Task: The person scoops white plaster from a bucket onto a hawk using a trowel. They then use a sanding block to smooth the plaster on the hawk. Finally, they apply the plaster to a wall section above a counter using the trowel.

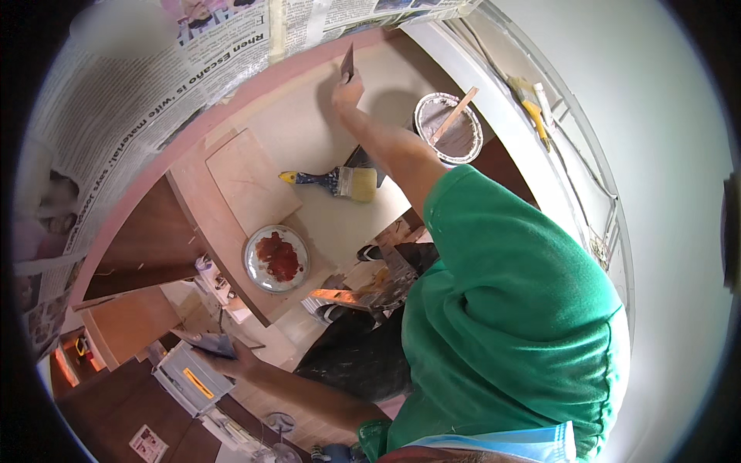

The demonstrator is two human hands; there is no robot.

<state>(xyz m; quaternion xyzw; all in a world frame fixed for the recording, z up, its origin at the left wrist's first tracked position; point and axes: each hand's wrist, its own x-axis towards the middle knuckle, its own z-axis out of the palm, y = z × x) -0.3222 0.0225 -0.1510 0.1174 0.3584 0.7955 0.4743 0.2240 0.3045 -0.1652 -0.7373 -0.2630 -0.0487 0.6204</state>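
My right hand (pixel 349 91) reaches out over the pale surface (pixel 320 224) and grips a thin, pointed, dark scraper blade (pixel 347 60), close to the pink band (pixel 270 86) at the foot of the newspaper-covered wall. Lower down on the left, my left hand (pixel 238 361) is closed on a flat, dark scraper plate (pixel 212 344), held beyond the edge of the surface. The grip of its fingers is partly hidden. Between my arms lies a wide paintbrush (pixel 357 185) with a yellow-tipped handle, beside a dark flat piece (pixel 360 159).
A bucket (pixel 424 117) of greyish paste with a wooden stick (pixel 455 116) stands right of my right forearm. A round lid (pixel 249 258) holds reddish-brown paint near a flat board (pixel 247 181). A yellow brush (pixel 534 116) lies on the right ledge. Below are a step ladder (pixel 336 295) and a grey box (pixel 189 378).
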